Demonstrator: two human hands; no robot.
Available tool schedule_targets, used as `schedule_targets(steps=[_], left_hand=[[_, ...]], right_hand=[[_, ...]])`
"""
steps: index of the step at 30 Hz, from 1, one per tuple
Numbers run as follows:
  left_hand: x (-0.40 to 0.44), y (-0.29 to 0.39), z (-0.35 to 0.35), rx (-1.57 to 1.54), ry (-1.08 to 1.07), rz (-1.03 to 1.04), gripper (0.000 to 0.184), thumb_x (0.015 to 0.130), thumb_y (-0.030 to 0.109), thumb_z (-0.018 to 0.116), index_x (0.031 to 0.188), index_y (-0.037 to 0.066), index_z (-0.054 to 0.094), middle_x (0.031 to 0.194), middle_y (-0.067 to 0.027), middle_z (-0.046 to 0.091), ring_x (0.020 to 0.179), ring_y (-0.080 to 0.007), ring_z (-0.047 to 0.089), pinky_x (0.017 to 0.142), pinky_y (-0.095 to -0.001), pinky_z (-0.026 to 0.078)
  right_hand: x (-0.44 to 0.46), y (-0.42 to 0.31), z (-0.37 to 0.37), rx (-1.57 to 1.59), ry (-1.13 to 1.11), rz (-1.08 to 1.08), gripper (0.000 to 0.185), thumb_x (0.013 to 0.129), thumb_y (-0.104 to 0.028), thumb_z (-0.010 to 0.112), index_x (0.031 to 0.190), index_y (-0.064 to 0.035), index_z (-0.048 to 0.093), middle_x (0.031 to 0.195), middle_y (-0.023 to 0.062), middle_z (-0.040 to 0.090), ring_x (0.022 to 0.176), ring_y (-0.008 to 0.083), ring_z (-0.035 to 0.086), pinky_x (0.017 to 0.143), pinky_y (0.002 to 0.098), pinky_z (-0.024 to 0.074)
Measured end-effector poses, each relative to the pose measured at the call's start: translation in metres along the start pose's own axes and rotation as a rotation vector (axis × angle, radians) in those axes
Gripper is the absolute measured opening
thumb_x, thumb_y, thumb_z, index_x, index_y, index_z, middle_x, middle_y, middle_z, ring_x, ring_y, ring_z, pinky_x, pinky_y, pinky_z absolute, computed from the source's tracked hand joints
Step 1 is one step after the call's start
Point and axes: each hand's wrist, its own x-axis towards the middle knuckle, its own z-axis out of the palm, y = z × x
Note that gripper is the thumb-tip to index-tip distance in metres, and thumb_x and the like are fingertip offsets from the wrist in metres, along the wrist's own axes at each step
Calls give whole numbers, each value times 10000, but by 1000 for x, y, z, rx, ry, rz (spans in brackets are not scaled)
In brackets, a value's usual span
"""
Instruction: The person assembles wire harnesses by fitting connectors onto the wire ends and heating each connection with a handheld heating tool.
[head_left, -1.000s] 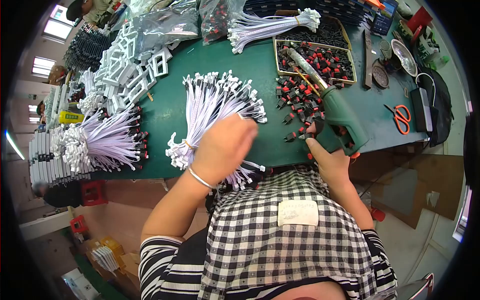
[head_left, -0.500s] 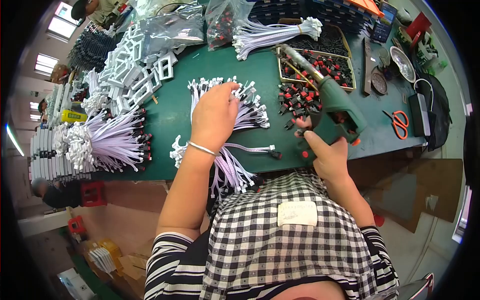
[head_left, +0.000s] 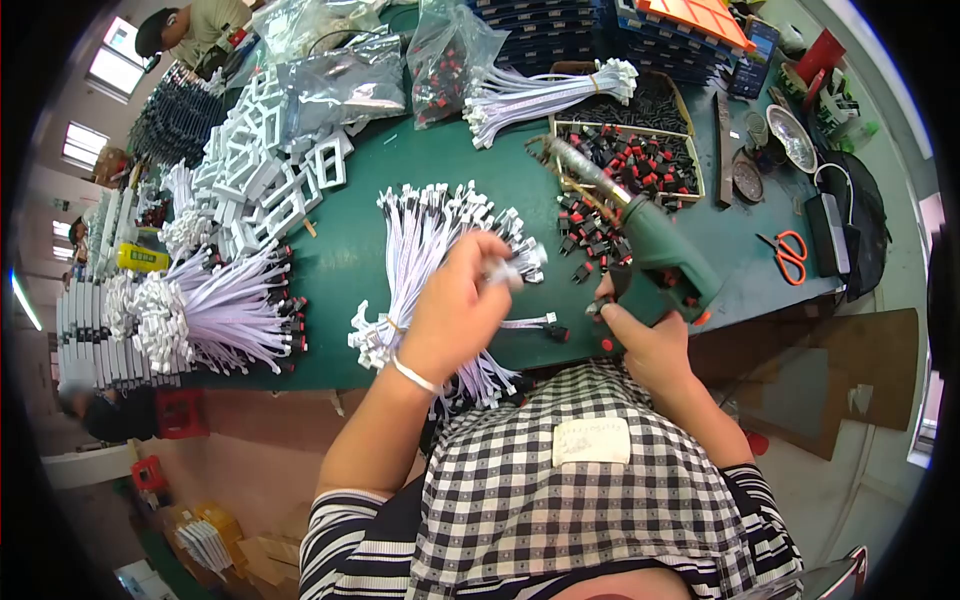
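My left hand (head_left: 455, 310) is closed in a pinch over a bundle of white cables (head_left: 415, 240), with a motion-blurred white connector end (head_left: 515, 268) at its fingertips. Near the table's front edge, my right hand (head_left: 650, 345) pinches a small dark part (head_left: 597, 308), partly hidden by the fingers. Just above that hand is a green heat gun (head_left: 668, 245), its metal nozzle pointing to the far left. A single cable end (head_left: 535, 322) with a black plug lies between my hands. More cables (head_left: 480, 383) hang at the table edge below my left wrist.
Black-and-red parts (head_left: 590, 235) lie in a pile before a divided box (head_left: 702, 185). Orange-handled scissors (head_left: 790, 258) lie at right. White frames (head_left: 245, 150) and another cable bundle (head_left: 230, 310) fill the left side. A tied cable bundle (head_left: 550, 95) lies behind. A co-worker (head_left: 195, 30) sits far left.
My left hand has moved down and right from the bundle's far ends, now with a white connector at its fingertips. My right hand keeps its pinch beside the heat gun. The view has shifted slightly.
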Motion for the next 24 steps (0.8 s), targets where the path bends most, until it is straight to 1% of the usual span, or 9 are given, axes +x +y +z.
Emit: schedule_targets(steps=[1, 3, 8, 11, 13, 15, 16, 19, 24], left_hand=[[-8, 1, 2, -44, -97, 9, 281, 763, 59, 502, 1042, 50, 476, 805, -124, 622, 646, -233, 594, 609, -307, 457], [-18, 15, -3, 98, -253, -24, 337, 764, -37, 448, 1097, 14, 449, 841, -56, 574, 732, -96, 544, 664, -223, 430], [-22, 20, -6, 31, -439, -10, 561, 689, -65, 378, 1242, 15, 428, 907, -63, 536, 771, -102, 509, 714, -219, 424], [-20, 16, -10, -70, -527, -15, 582, 686, -62, 381, 1261, 18, 427, 915, -40, 522, 766, -97, 498, 713, -202, 411], [-19, 20, -10, -92, -543, -31, 532, 699, -37, 396, 1221, 12, 483, 877, -12, 523, 752, -85, 490, 693, -195, 401], [-15, 22, -12, -52, -593, -39, 486, 714, -19, 411, 1188, 8, 516, 857, -3, 528, 741, -79, 486, 681, -197, 400], [-15, 27, -12, -45, -569, -59, 392, 760, 35, 505, 1148, 5, 549, 827, -1, 533, 725, -74, 482, 660, -209, 403], [-11, 34, -11, 17, -572, 35, 378, 776, 107, 600, 1137, 2, 558, 834, -18, 535, 724, -76, 482, 645, -217, 408], [-3, 46, -20, 363, -526, 315, 128, 744, 138, 630, 846, 66, 606, 703, -69, 571, 664, -243, 560, 569, -346, 418]], right_hand=[[-1, -2, 1, -42, -8, 28, 246, 759, -11, 565, 1004, -1, 541, 966, 47, 554, 860, 132, 539, 785, 293, 440], [0, -2, 5, -20, -30, 10, 258, 744, 9, 563, 1001, -7, 544, 964, 40, 556, 884, 120, 524, 801, 280, 426], [1, -2, 11, 5, -90, 6, 279, 746, 20, 571, 1021, -1, 536, 976, 50, 563, 892, 126, 529, 811, 287, 436], [1, -1, 12, -18, -108, -46, 270, 761, 0, 586, 1027, -10, 541, 964, 44, 567, 856, 110, 536, 757, 263, 452], [1, 4, 10, -92, -112, -153, 254, 780, -38, 600, 1030, -31, 553, 934, 30, 574, 806, 94, 546, 699, 237, 459], [-1, 3, 10, -109, -127, -124, 259, 774, -34, 610, 1026, -33, 552, 932, 30, 570, 844, 97, 542, 737, 244, 453], [-2, 1, 9, -118, -131, -112, 262, 770, -31, 616, 1024, -33, 551, 931, 29, 568, 864, 99, 540, 756, 248, 451], [-4, -2, 11, 75, -144, -116, 274, 744, -17, 642, 1003, -36, 557, 910, 22, 564, 857, 93, 538, 753, 245, 448], [-1, 2, 1, -263, -220, -265, 283, 743, -13, 646, 1004, -48, 542, 903, 31, 573, 848, 112, 558, 740, 258, 454]])
